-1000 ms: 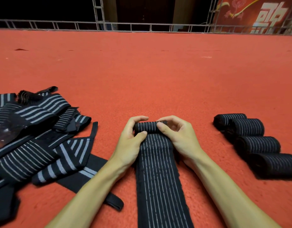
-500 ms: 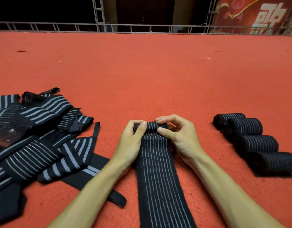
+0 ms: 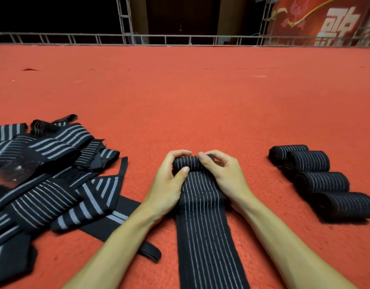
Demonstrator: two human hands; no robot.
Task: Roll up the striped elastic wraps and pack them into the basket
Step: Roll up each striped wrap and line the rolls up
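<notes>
A black elastic wrap with thin white stripes [image 3: 202, 226] lies flat on the red carpet, running from the bottom edge up to my hands. Its far end is wound into a small roll [image 3: 187, 163]. My left hand [image 3: 169, 180] grips the roll's left end, thumb pressed on its front. My right hand [image 3: 223, 176] holds the right end, forefinger on top. A loose heap of unrolled striped wraps [image 3: 44, 180] lies to the left. Several finished rolls [image 3: 321, 180] sit in a row at the right. No basket is in view.
Red carpet [image 3: 200, 101] stretches far ahead to a metal truss railing [image 3: 180, 39] at its back edge. A red banner with white characters [image 3: 336, 19] hangs at the far right. A plain black strap [image 3: 146, 250] pokes out from under the heap near my left forearm.
The roll has grown slightly thicker as both hands turn it toward me along the strip. My fingers shifted their hold on the roll. The heap and finished rolls stayed put.
</notes>
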